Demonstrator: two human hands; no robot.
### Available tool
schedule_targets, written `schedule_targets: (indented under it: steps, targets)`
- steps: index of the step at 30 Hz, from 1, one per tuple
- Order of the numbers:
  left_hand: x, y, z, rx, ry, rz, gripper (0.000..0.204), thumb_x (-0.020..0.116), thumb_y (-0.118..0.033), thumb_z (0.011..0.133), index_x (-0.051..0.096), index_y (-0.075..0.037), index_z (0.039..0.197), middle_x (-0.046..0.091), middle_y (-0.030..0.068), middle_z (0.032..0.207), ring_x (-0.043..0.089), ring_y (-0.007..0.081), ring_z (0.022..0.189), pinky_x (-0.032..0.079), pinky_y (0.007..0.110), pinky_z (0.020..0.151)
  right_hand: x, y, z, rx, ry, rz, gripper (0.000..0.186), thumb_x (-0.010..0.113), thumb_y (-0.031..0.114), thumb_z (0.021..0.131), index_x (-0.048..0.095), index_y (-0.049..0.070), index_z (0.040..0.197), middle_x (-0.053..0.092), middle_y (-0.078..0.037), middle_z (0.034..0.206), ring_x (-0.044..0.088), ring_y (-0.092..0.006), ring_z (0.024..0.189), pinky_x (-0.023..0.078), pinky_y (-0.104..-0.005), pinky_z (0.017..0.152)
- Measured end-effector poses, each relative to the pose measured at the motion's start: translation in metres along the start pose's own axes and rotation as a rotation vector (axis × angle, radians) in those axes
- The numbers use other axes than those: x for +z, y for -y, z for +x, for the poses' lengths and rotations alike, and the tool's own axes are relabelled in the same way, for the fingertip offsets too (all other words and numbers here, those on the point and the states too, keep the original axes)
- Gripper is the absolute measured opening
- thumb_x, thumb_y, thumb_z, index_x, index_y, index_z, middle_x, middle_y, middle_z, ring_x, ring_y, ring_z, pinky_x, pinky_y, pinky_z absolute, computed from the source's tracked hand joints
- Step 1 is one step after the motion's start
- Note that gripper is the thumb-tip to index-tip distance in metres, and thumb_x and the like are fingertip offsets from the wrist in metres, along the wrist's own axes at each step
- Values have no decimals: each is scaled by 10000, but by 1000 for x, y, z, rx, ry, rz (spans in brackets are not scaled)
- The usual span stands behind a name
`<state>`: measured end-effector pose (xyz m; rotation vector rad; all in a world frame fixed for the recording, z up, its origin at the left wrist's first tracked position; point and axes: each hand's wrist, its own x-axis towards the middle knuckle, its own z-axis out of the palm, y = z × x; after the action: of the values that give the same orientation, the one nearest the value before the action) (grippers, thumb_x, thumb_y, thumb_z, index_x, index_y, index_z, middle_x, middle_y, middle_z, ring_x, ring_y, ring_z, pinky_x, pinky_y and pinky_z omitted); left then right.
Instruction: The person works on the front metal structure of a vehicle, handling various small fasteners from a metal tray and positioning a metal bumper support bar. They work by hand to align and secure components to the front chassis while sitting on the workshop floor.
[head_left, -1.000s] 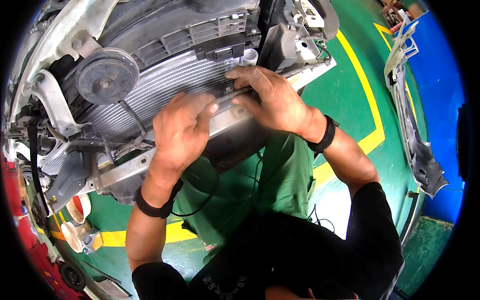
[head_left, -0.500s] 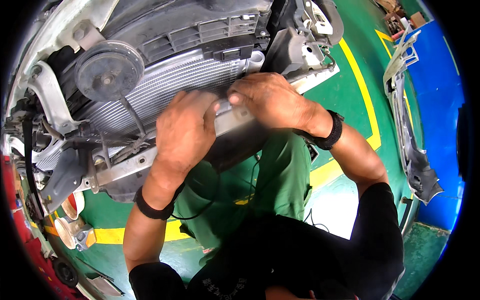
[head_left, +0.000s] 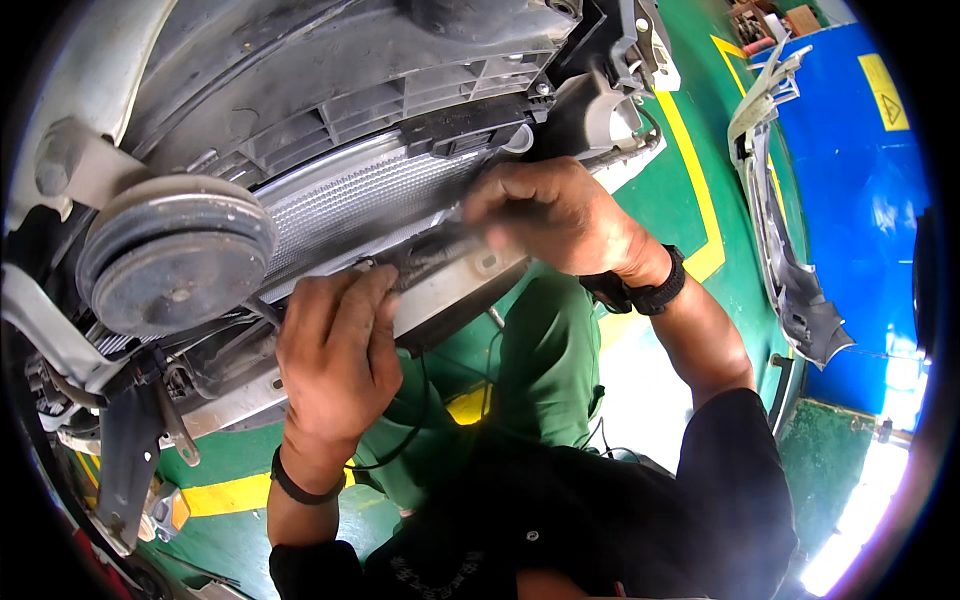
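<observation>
While green trousers (head_left: 545,345) are seen below the near edge of a pale metal crossbar (head_left: 440,292), the bar itself is reached over by both hands. The left hand (head_left: 335,350) is laid across it, half closed with fingers bent toward the far edge; whether anything is gripped cannot be told. Toward the bar's right end, the right hand (head_left: 550,220) is held loosely curled – its fingertips are blurred, so a hold cannot be confirmed. Between the hands, along the far edge, a greyish tube (head_left: 428,262) is glimpsed, also blurred. A round black disc (head_left: 175,260) is mounted left of the left hand. Behind the bar, a finned silver core (head_left: 370,195) is topped by a slatted black panel (head_left: 370,100). Farther right, a long detached trim piece (head_left: 775,220) is stood before a blue panel (head_left: 850,170).
</observation>
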<state>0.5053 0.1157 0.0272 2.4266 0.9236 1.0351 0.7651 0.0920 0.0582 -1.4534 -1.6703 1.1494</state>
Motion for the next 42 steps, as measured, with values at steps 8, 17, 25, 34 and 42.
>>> schedule_targets:
  steps: [8,17,25,34,42]
  targets:
    - [0,-2,-2,165,-2,86,227,739,-46,745,708,-15,967,656,88,828,623,252,673,508,347,605,11,-12,-24,-539,-203,-497,158,760,118,797,707,77,941,714,-59,958,665,-251,922,494,-375,792]
    - [0,-4,-24,246,-106,309,209,633,-119,764,743,-40,924,683,55,840,658,198,761,537,311,715,16,-31,-21,-553,-284,-499,189,772,180,804,685,96,948,725,-36,937,688,-234,864,494,-351,784]
    - [-18,-6,-44,200,-82,204,85,659,-190,728,614,-117,727,655,33,797,635,202,755,496,334,722,19,-27,-19,-620,-265,-503,255,797,257,766,666,99,918,729,-39,924,697,-233,790,501,-331,681]
    - [-20,-11,-47,241,13,291,182,637,-221,805,513,-105,738,581,56,783,579,238,751,445,391,683,18,-38,-21,-675,-278,-580,379,846,339,697,674,129,962,725,-31,985,695,-198,838,507,-303,701]
    - [-18,-20,-19,58,90,293,237,678,-197,819,664,-43,999,672,92,914,624,254,894,512,381,822,19,-43,-26,-707,-255,-573,428,852,291,637,671,136,992,710,-21,994,689,-220,923,475,-330,783]
